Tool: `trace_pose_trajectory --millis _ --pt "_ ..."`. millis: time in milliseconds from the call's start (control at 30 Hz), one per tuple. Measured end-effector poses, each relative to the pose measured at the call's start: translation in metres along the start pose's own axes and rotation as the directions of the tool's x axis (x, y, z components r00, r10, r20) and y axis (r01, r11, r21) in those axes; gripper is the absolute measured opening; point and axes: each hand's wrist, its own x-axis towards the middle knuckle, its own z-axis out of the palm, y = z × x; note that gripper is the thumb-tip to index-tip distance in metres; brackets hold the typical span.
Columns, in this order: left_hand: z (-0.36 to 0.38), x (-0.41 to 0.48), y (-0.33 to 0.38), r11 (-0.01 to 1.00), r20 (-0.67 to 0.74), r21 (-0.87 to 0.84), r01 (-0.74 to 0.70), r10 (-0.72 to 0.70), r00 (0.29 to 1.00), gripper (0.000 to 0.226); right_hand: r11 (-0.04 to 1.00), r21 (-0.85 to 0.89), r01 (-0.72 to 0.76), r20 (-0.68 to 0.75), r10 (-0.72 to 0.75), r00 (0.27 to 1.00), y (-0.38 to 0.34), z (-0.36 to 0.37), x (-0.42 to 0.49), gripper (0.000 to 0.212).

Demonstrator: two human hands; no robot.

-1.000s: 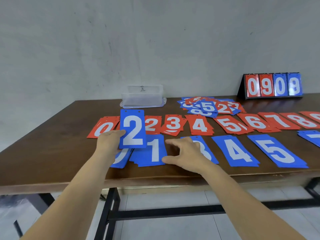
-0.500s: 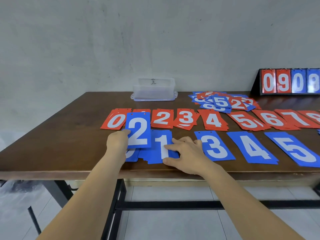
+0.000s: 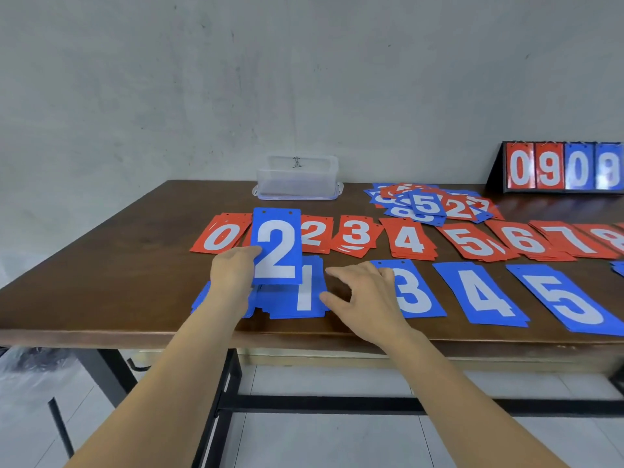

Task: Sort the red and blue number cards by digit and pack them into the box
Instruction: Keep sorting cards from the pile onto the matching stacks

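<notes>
— Where is the blue 2 card [image 3: 277, 246]?

— Lifted off the bench [image 3: 118, 265] and hanging over the far end of the blue 1 pile [image 3: 305, 298], face to the camera. The left hand [image 3: 233, 270] has its fingers [image 3: 249, 253] clamped on the card's left edge, thumb on the front.

— And the right hand [image 3: 366, 298]?

— Just right of the blue 1 pile, holding nothing, its fingers [image 3: 341, 273] spread apart. The thumb tip sits at the pile's right edge; I cannot tell whether it touches.

— What else is by that pile?

— Left of it, a blue pile [image 3: 202, 300] mostly hidden under the left wrist. Right of it, past the right hand, blue 3 [image 3: 410, 292], blue 4 [image 3: 483, 295] and blue 5 [image 3: 570, 304] lie in a line. Behind it runs the red row [image 3: 408, 238], with 0, 2, 3, 4, 5, 6 and 7 readable.

— The box?

— The clear box [image 3: 297, 179] stands well behind the blue 1 pile, by the wall. Far behind and to the right lie a mixed heap of cards [image 3: 429, 204] and a flip scoreboard [image 3: 564, 167].
</notes>
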Motion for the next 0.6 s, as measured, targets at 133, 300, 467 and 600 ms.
trace_pose_trajectory --millis 133,300,467,600 --pt "0.025 -0.004 -0.009 0.997 0.043 0.078 -0.027 0.024 0.999 0.02 0.997 -0.069 -0.041 -0.093 0.035 0.995 0.019 -0.014 0.0 0.043" --pt "0.051 -0.016 -0.024 0.973 0.081 0.213 -0.09 0.074 0.994 0.025 0.962 -0.254 -0.096 0.004 0.1 0.995 0.057 -0.031 -0.003 0.043" --pt "0.068 -0.028 -0.041 0.889 0.15 0.407 -0.211 0.162 0.975 0.016 0.938 -0.328 -0.112 0.046 0.134 0.99 0.08 -0.034 -0.007 0.046" --pt "0.078 -0.036 -0.054 0.825 0.169 0.49 -0.281 0.227 0.959 0.024 0.944 -0.312 -0.107 0.043 0.127 0.991 0.088 -0.036 -0.007 0.045"
